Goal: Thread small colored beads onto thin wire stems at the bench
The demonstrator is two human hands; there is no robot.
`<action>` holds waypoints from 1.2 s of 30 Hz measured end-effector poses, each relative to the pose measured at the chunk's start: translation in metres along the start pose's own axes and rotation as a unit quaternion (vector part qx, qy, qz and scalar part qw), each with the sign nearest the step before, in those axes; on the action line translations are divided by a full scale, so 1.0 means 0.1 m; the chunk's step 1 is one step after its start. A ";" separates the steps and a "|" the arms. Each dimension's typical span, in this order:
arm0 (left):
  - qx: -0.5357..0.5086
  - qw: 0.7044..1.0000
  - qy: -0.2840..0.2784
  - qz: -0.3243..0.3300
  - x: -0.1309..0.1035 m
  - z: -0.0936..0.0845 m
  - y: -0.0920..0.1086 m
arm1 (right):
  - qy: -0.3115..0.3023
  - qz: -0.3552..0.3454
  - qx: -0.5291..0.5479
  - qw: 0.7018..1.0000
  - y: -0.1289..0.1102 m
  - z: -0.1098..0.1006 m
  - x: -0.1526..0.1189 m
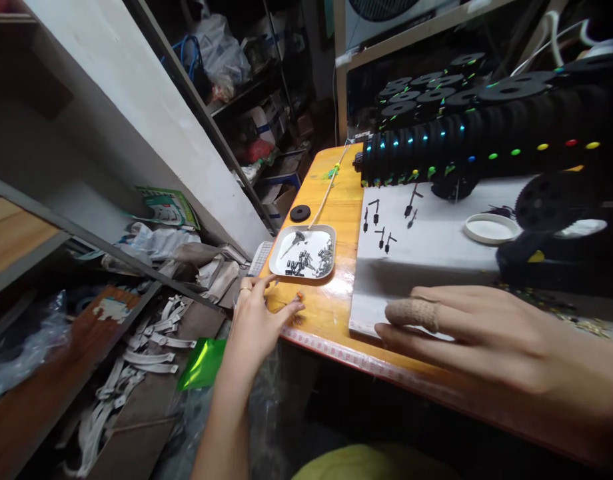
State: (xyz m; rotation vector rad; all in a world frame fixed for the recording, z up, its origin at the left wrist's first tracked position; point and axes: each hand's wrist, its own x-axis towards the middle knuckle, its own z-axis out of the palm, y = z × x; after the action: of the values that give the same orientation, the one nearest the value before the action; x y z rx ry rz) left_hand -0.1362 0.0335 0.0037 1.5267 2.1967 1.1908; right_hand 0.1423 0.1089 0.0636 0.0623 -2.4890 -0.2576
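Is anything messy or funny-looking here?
Yes. White strips lie heaped on the floor left of the table. Small black pins lie scattered on the grey mat, outside the tray.

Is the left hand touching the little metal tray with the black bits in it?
Apart. The head view shows bare orange table between the left hand fingertips and the metal tray, near the tray's lower left corner.
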 end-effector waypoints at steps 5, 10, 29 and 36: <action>-0.080 0.996 -0.036 -0.024 -0.11 0.05 0.03 | 0.003 0.070 0.045 0.997 -0.06 0.04 -0.02; -0.264 0.961 -0.003 -0.080 -0.53 0.27 0.38 | 0.042 0.199 0.190 0.960 -0.15 0.16 -0.08; -0.553 0.816 0.034 -0.163 -0.94 0.87 0.92 | 0.072 0.342 0.326 0.878 -0.20 0.03 0.02; -0.564 0.807 0.089 -0.151 -0.95 0.76 0.86 | 0.080 0.261 0.323 0.906 -0.13 0.06 -0.05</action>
State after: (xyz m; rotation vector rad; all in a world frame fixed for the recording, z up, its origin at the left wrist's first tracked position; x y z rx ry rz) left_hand 0.0086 0.0006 -0.0097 0.5361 1.1816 1.9910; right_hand 0.1421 0.0977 0.0534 -0.2970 -2.2196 0.7674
